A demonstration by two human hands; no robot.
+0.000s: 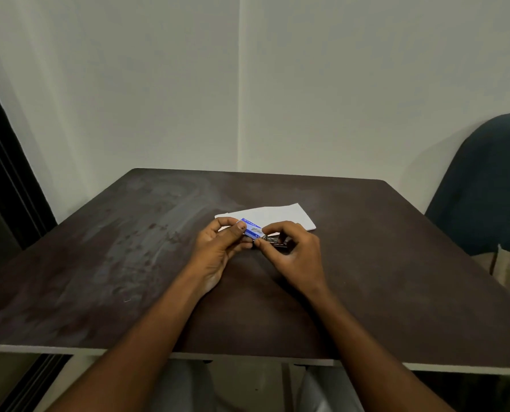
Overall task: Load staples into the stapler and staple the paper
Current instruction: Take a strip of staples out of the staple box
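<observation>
My left hand (218, 248) grips a small blue staple box (252, 228) between thumb and fingers, just above the table. Right beside it, my right hand (292, 251) pinches at the box's open end, where something small and metallic shows; a dark stapler (277, 242) lies partly hidden under its fingers. Whether that hand grips the stapler or staples I cannot tell. White paper (277, 217) lies flat on the table just behind both hands.
The dark brown table (129, 248) has a white front edge and a smudged surface. A dark teal chair (485, 185) stands at the right. A white wall rises close behind the table.
</observation>
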